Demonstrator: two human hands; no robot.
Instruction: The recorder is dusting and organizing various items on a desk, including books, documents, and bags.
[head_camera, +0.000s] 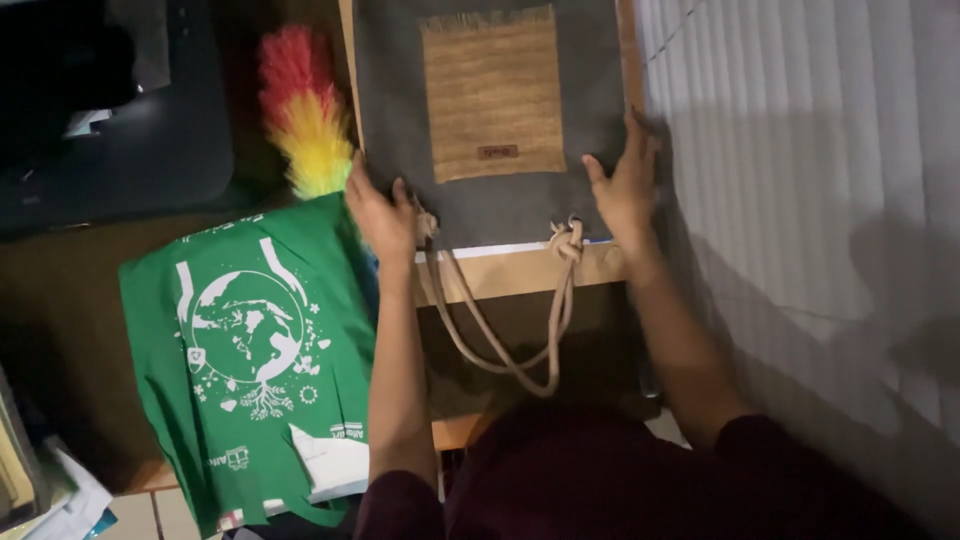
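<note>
A grey tote bag (590, 90) with a tan woven pocket (492, 90) lies flat on a wooden shelf (520, 270). Its beige rope handles (500, 345) hang over the shelf's front edge, knotted at the bag's rim. My left hand (380, 215) rests on the bag's lower left corner, fingers spread. My right hand (625, 185) presses flat on the bag's lower right corner, next to the wall. Neither hand holds anything.
A green cloth bag (250, 340) with a white globe print lies to the left. A red, orange and yellow feather duster (305, 115) lies behind it. A dark chair (130, 110) stands at the upper left. White slatted blinds (810, 150) fill the right side. Papers (50, 500) sit at the bottom left.
</note>
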